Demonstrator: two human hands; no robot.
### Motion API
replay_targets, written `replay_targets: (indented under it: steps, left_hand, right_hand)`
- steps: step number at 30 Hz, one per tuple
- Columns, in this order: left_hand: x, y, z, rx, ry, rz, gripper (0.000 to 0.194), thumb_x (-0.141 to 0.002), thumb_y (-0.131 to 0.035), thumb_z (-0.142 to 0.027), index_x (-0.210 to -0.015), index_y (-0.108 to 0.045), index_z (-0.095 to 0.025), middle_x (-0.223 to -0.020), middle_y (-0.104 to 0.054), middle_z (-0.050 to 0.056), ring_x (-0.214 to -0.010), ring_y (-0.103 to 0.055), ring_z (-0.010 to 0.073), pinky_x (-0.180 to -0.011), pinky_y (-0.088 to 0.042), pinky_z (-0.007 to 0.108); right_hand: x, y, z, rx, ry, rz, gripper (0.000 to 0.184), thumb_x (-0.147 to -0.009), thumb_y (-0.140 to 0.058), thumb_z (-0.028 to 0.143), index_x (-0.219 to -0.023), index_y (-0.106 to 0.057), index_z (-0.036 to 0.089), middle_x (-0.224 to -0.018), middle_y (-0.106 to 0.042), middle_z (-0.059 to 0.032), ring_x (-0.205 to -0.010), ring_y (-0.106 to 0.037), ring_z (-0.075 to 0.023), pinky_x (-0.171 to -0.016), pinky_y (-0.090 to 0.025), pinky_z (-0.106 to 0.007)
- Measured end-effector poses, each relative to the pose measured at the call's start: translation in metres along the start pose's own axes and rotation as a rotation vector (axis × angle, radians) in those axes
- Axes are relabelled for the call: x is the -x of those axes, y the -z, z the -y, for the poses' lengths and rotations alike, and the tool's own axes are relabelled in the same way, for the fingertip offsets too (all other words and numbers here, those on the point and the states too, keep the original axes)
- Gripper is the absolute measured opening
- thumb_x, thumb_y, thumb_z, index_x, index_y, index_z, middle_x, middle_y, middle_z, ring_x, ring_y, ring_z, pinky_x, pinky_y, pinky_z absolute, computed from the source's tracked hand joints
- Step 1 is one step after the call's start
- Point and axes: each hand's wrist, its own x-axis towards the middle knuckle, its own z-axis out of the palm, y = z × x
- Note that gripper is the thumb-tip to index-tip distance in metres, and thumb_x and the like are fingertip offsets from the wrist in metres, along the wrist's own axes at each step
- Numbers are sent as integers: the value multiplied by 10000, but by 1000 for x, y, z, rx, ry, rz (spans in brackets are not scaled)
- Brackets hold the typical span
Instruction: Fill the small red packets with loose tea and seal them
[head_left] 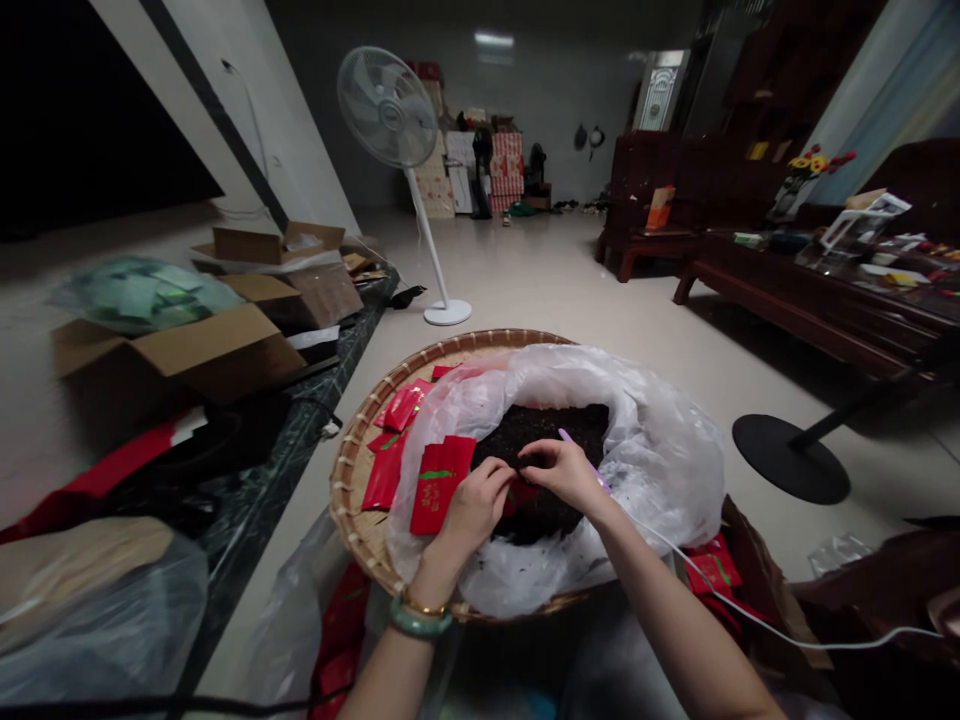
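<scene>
A round woven basket tray (360, 455) holds a clear plastic bag (660, 450) full of dark loose tea (555, 425). My left hand (476, 505) and my right hand (562, 470) meet over the tea, fingers pinched together around a small red packet (521, 492) that is mostly hidden. A purple stick-like thing (577, 447) runs along my right hand. A flat red packet (439, 485) lies on the bag beside my left hand. More red packets (394, 440) lie on the basket's left side.
Open cardboard boxes (195, 345) stand on a dark ledge at left. A white standing fan (397, 140) is behind the basket. A dark wooden table (825, 290) stretches along the right, with a black round stand base (791, 458) on the floor. A white cable (750, 615) crosses my right forearm.
</scene>
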Motion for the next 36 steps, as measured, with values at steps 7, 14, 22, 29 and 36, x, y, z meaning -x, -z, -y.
replay_targets:
  steps: [7,14,22,29,36]
  left_hand:
    - [-2,9,-3,199,5,-8,194,-802,-484,-61,-846,-626,-186,-1026,-598,68,-923,-605,172,-794,-516,305]
    - [-4,11,-6,282,102,-84,193,-794,-482,-84,-848,-639,-182,-1022,-588,68,-801,-611,134,-568,-513,205]
    - [-6,10,-7,214,88,-194,144,-803,-547,-142,-785,-673,-208,-988,-650,62,-983,-584,210,-866,-486,394]
    - [2,-4,4,523,296,-97,489,-800,-599,-236,-1279,-499,-229,-1287,-575,98,-1185,-533,210,-1005,-409,402]
    - [1,1,2,777,587,58,300,-652,-714,-297,-902,-713,-131,-877,-737,71,-820,-667,243,-774,-519,351]
  right_hand:
    - [5,0,-2,192,185,84,233,-711,-609,142,-904,-720,211,-885,-726,-12,-818,-652,-176,-779,-489,-301]
    - [10,-2,-1,188,222,82,254,-838,-512,137,-984,-699,230,-951,-721,-21,-853,-656,-157,-790,-488,-292]
    - [17,-2,2,579,250,76,136,-830,-630,280,-878,-721,190,-921,-671,-74,-852,-606,-182,-761,-454,-290]
    - [15,1,-2,562,284,116,151,-878,-499,152,-862,-649,154,-813,-650,-62,-753,-589,-164,-688,-428,-264]
    - [14,23,-3,332,275,19,193,-899,-488,285,-831,-636,182,-756,-634,-26,-678,-560,-146,-693,-446,-274]
